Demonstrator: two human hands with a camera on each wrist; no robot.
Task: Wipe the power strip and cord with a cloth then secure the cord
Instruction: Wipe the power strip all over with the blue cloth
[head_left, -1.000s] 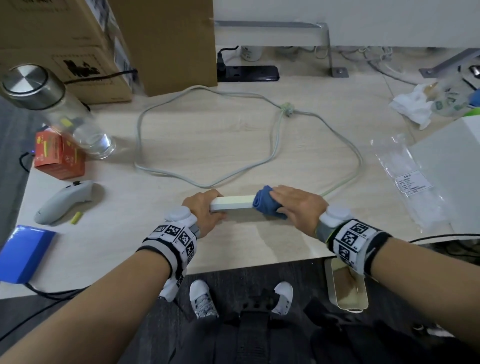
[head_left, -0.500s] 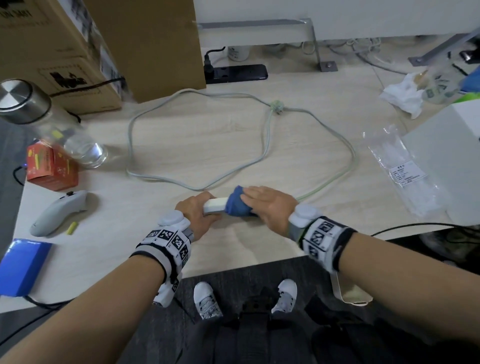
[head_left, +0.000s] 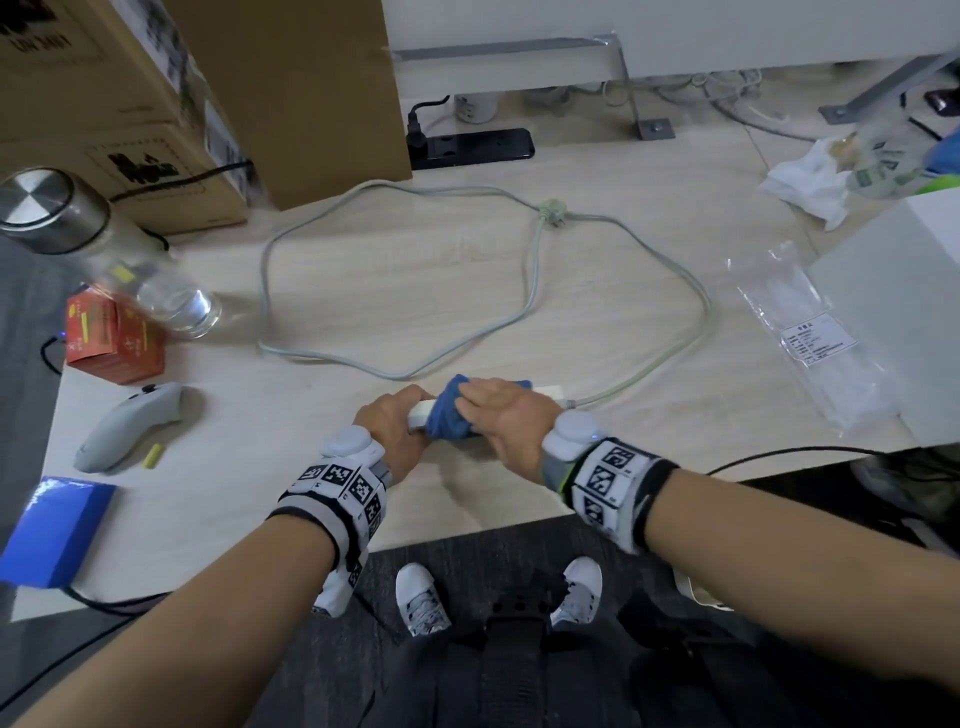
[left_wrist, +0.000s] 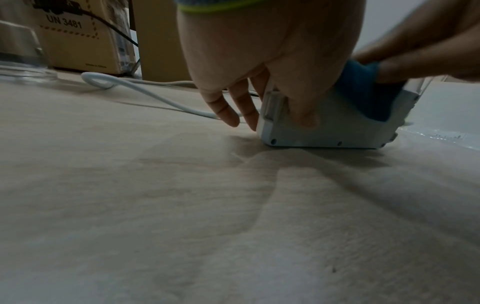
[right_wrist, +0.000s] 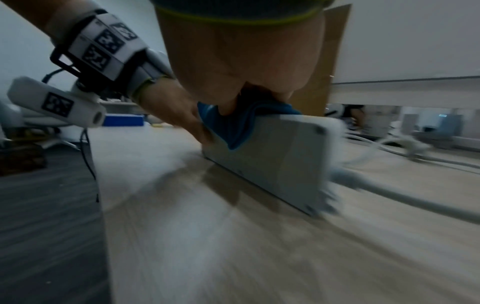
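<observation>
The white power strip (head_left: 418, 414) stands on its long edge near the table's front edge. My left hand (head_left: 387, 431) grips its left end, thumb on the near face and fingers behind (left_wrist: 270, 107). My right hand (head_left: 501, 415) clasps a blue cloth (head_left: 448, 417) over the top of the strip, right beside the left hand. In the right wrist view the cloth (right_wrist: 233, 127) drapes down the strip's back face (right_wrist: 280, 156). The pale cord (head_left: 530, 291) leaves the strip's right end and loops over the table, tied at one spot (head_left: 553, 210).
Cardboard boxes (head_left: 291, 93) and a black power strip (head_left: 472, 145) line the back. A glass bottle (head_left: 104, 249), red box (head_left: 111, 338), grey controller (head_left: 127, 423) and blue box (head_left: 52, 525) sit left. A plastic bag (head_left: 810, 338), white box (head_left: 898, 312) and crumpled tissue (head_left: 810, 179) lie right.
My right hand has slid the cloth leftwards along the strip until it is against my left hand. The strip's right end now shows. The left hand kept its grip.
</observation>
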